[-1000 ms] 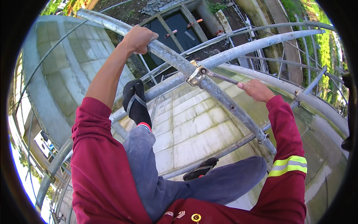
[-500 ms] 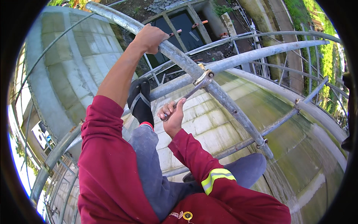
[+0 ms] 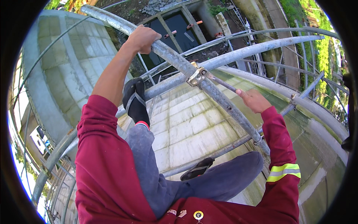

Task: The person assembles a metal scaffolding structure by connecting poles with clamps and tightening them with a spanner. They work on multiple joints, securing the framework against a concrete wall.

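My left hand (image 3: 142, 39) is wrapped round the upper part of a galvanized scaffold tube (image 3: 169, 56) that slants down to the right. Where this tube crosses another tube (image 3: 257, 51), a metal scaffold clamp (image 3: 195, 77) joins the two. A wrench (image 3: 222, 82) has its head on the clamp's nut and its handle points right and slightly down. My right hand (image 3: 254, 100) is closed round the handle's end, its fingers partly blurred.
My sandalled foot (image 3: 135, 95) rests by the crossing tube. My other foot (image 3: 197, 168) is by a lower tube (image 3: 223, 152). Below lie a curved concrete surface (image 3: 194, 123) and a pit with dark water (image 3: 179, 31). More tubes surround me on both sides.
My right hand has swung the wrench handle from lower left of the clamp round to its right. My left hand keeps its hold on the tube. The view has shifted slightly.
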`<state>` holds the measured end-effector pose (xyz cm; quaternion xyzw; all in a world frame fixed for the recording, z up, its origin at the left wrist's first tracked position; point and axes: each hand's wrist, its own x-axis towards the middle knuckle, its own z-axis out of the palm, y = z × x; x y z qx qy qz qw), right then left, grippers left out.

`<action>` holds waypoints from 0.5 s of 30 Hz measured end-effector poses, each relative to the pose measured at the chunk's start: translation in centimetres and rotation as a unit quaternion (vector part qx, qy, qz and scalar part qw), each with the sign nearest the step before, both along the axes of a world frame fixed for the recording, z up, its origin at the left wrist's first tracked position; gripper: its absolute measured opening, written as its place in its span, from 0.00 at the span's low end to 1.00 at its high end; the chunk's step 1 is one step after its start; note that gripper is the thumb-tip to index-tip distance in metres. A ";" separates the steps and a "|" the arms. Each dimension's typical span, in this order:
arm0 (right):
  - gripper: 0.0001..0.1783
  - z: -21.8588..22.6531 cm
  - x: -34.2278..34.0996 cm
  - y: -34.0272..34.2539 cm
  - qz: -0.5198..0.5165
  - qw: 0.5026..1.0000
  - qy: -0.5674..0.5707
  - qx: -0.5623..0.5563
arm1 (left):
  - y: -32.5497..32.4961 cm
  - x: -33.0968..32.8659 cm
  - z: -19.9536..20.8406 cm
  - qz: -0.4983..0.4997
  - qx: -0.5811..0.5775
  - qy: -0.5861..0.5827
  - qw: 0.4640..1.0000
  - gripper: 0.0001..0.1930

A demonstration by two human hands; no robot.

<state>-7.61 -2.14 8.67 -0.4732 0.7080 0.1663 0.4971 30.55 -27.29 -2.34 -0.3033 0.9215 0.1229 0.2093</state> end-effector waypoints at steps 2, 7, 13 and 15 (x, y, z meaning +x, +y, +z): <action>0.46 -0.4 -2.0 -3.2 0.035 0.999 0.002 0.037 | 0.2 -0.4 0.1 -0.003 0.000 0.009 1.000 0.16; 0.43 -1.8 -3.7 -13.7 0.197 0.980 0.020 0.012 | 0.1 0.1 -0.4 -0.006 -0.007 0.014 1.000 0.17; 0.42 -2.1 -3.4 -11.6 0.165 0.981 0.048 -0.088 | 0.1 0.5 0.0 -0.018 -0.027 0.027 0.999 0.16; 0.42 -1.9 -3.5 -10.6 0.142 0.984 0.055 -0.090 | -0.2 0.2 -0.1 -0.023 -0.022 0.044 0.999 0.16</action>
